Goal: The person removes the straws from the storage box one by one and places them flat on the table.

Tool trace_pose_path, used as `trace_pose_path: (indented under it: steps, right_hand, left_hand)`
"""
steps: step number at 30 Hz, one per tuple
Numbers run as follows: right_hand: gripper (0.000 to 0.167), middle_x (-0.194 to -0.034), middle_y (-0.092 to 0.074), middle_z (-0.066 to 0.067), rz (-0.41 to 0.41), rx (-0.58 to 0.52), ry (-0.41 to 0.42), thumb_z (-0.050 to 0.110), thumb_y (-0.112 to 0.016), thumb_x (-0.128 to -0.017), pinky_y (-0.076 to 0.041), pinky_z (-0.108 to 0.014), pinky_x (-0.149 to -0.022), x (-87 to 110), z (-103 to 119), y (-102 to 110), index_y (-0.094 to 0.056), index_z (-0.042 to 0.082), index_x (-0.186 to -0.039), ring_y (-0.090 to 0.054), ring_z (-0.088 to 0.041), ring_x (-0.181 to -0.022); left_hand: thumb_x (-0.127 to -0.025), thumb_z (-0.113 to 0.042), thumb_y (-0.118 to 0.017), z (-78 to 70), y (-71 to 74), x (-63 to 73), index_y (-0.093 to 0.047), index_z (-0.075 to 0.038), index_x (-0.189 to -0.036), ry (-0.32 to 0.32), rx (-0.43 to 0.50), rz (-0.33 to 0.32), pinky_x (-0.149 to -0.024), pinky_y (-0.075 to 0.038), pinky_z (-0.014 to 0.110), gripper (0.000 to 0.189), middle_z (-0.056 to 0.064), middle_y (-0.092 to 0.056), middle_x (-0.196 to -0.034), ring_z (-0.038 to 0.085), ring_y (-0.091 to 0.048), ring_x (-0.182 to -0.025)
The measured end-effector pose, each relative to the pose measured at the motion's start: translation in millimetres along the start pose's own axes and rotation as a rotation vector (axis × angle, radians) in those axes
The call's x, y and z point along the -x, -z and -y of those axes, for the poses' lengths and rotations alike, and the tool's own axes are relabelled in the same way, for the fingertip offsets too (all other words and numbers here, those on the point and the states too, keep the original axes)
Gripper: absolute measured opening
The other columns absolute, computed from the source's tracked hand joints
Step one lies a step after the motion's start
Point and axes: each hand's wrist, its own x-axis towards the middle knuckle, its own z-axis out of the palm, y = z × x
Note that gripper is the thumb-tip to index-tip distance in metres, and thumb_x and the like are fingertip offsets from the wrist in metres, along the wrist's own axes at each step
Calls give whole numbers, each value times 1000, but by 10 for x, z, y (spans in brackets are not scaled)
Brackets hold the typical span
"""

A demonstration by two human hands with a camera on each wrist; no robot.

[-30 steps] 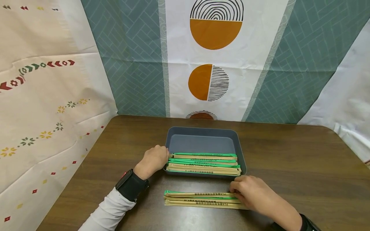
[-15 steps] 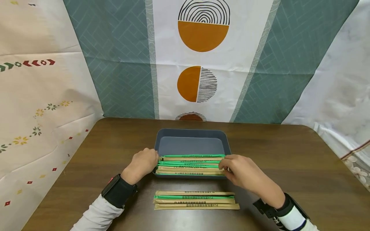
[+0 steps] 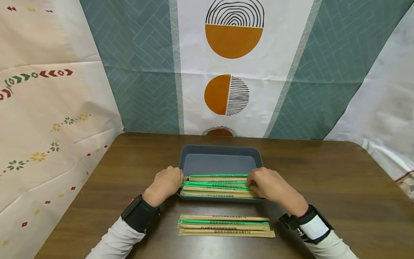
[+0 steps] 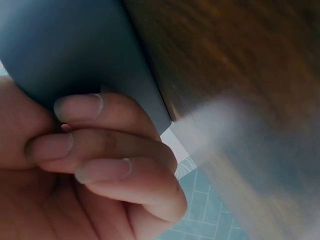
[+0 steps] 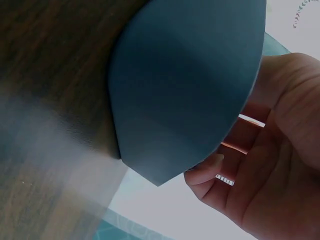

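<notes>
Wrapped straws (image 3: 220, 187), green and tan, lie side by side along the near half of the grey tray (image 3: 223, 151). At the tray's left rim my left hand (image 3: 166, 182) has its fingers curled; in the left wrist view they bend against the outer wall, with the thumb tip hidden past the rim. My right hand (image 3: 273, 187) reaches over the right rim, fingertips down at the straws' right ends. In the right wrist view the tray wall hides its thumb and index finger, so any pinch cannot be made out. Several more straws (image 3: 226, 227) lie on the table before the tray.
The brown wooden table (image 3: 323, 180) carries the tray near its middle. A patterned cloth (image 3: 152, 72) hangs behind the far edge, and a pale flowered cloth (image 3: 48, 144) hangs along the left side.
My right hand has moved from the table straws up to the right end of the straws in the tray. The table straws lie more separated. My left hand stays at the rim.
</notes>
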Motion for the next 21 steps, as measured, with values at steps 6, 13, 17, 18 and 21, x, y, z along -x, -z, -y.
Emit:
trace_pose_path:
  steps: [6,13,17,18,21]
  right_hand:
    - [46,-65,-20,9,39,-44,32,-9,-66,-79,-17,-24,-51,-19,-19,-22,-33,17,-60,-22,-6,-59]
    - [41,-65,-21,9,41,-38,29,-9,-65,-79,-18,-24,-51,-9,-19,-56,-36,16,-62,-22,-6,-58]
    - [41,-65,-22,9,26,-29,27,-8,-66,-78,-19,-23,-51,2,-18,-53,-37,16,-63,-23,-5,-58]
    - [41,-65,-21,9,23,-27,28,-8,-66,-79,-19,-23,-51,5,-15,-48,-37,16,-63,-23,-5,-58]
    - [39,-63,-27,9,8,-12,26,-5,-69,-80,-21,-22,-50,18,-5,-26,-42,17,-63,-27,-5,-57]
  left_hand:
    - [-103,-14,-45,8,13,13,-52,-10,-61,2,-2,-11,-43,-33,27,44,6,-38,-53,19,-45,-44]
    - [-103,-12,-44,20,-9,13,-50,-10,-60,-13,12,-26,-43,-31,27,43,5,-36,-53,19,-44,-43]
    - [-103,-13,-44,17,-15,7,-50,-10,-60,-17,14,-27,-43,-31,27,44,4,-36,-53,18,-43,-43]
    - [-103,-13,-44,16,-15,6,-49,-10,-60,-17,15,-27,-43,-31,26,44,4,-35,-53,18,-43,-43]
    - [-103,-13,-44,13,-14,3,-50,-10,-59,-19,13,-28,-43,-31,26,44,4,-35,-53,18,-43,-43]
